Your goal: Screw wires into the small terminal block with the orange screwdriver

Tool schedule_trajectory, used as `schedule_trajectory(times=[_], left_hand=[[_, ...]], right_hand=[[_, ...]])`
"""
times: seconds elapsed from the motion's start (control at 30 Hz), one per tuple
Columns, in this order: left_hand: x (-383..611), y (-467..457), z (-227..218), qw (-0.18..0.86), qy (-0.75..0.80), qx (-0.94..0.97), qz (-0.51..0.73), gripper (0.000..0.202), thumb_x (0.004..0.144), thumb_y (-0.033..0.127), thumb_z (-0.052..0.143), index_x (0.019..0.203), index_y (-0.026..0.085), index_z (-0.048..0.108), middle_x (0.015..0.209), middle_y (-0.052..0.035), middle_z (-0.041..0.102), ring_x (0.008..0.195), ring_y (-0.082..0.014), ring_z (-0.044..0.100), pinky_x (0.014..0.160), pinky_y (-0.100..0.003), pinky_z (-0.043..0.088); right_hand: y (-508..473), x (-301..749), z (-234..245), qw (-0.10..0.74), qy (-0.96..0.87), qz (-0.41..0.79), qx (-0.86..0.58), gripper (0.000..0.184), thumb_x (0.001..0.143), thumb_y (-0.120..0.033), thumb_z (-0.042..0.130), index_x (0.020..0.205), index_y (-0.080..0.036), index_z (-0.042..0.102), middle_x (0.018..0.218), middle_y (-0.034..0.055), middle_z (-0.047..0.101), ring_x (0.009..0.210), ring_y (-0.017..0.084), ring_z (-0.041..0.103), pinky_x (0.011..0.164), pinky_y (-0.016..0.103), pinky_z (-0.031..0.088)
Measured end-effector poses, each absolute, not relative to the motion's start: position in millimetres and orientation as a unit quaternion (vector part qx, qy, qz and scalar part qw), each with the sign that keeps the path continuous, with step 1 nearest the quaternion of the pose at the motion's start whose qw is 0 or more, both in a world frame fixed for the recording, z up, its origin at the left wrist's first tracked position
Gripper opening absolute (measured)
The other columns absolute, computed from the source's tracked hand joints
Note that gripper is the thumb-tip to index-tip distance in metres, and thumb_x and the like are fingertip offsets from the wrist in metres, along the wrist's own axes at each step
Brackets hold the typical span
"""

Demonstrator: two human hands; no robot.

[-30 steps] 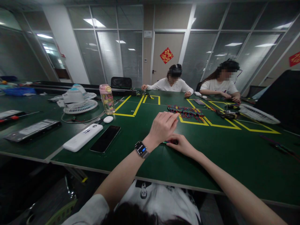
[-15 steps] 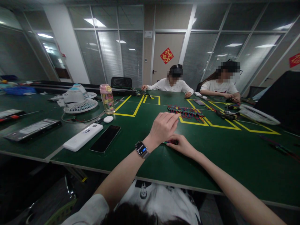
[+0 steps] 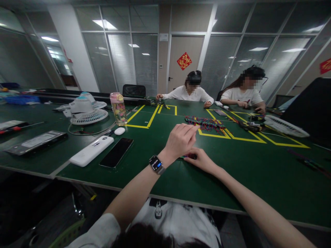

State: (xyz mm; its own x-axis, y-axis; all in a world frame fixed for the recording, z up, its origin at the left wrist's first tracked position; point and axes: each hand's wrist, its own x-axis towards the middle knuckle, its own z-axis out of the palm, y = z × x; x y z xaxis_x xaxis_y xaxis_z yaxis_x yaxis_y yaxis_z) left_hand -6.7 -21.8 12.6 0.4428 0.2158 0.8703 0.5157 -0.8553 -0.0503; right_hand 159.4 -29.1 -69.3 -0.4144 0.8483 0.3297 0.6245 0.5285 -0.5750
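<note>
My left hand, with a smartwatch on the wrist, hovers over the green table with its fingers curled and pressed together; what is in them is hidden. My right hand rests on the table just below and right of it, fingers pinched on a small dark piece with red and green wires. A bundle of red and blue wires lies farther back, beyond both hands.
A black phone, a white power bank, a white mouse-like object, a pink bottle and small white fans lie to the left. Yellow tape lines mark the table. Two people sit at the far side.
</note>
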Motion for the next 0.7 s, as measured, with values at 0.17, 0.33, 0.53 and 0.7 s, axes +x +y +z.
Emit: schedule_trajectory(times=[0.17, 0.33, 0.53, 0.7], left_hand=[[-6.4, -22.6, 12.0, 0.188, -0.251, -0.827, -0.466, 0.027, 0.094, 0.03, 0.043, 0.107, 0.017, 0.062, 0.087, -0.0059, 0.064, 0.082, -0.0188, 0.055, 0.075, -0.033, 0.042], [-6.8, -24.2, 13.8, 0.176, -0.237, -0.828, -0.476, 0.026, 0.093, 0.027, 0.043, 0.105, 0.016, 0.063, 0.096, -0.0076, 0.065, 0.088, -0.0191, 0.056, 0.077, -0.033, 0.043], [-5.9, -23.2, 13.1, 0.142, -0.212, -0.84, -0.479, 0.031, 0.093, 0.017, 0.038, 0.117, 0.015, 0.058, 0.105, -0.007, 0.067, 0.096, -0.0174, 0.058, 0.084, -0.034, 0.044], [-5.5, -22.8, 12.0, 0.169, -0.229, -0.834, -0.473, 0.028, 0.094, 0.031, 0.044, 0.11, 0.016, 0.061, 0.091, -0.0058, 0.067, 0.084, -0.0179, 0.058, 0.076, -0.033, 0.043]], right_hand=[[-29.5, 159.0, -68.5, 0.303, -0.822, 0.177, -0.449, 0.015, 0.079, -0.022, 0.065, 0.089, -0.016, 0.074, 0.071, 0.0036, 0.064, 0.061, 0.014, 0.054, 0.059, 0.025, 0.043], [-28.6, 159.6, -70.0, 0.307, -0.823, 0.178, -0.445, 0.012, 0.079, -0.022, 0.065, 0.086, -0.016, 0.073, 0.072, 0.0036, 0.065, 0.061, 0.014, 0.054, 0.059, 0.025, 0.044], [-27.9, 159.9, -71.6, 0.309, -0.82, 0.181, -0.445, 0.013, 0.078, -0.023, 0.065, 0.085, -0.016, 0.073, 0.07, 0.0034, 0.064, 0.059, 0.014, 0.054, 0.057, 0.025, 0.044], [-28.3, 159.4, -70.7, 0.309, -0.82, 0.183, -0.445, 0.014, 0.079, -0.026, 0.065, 0.085, -0.016, 0.073, 0.07, 0.0035, 0.064, 0.059, 0.014, 0.054, 0.057, 0.025, 0.044]])
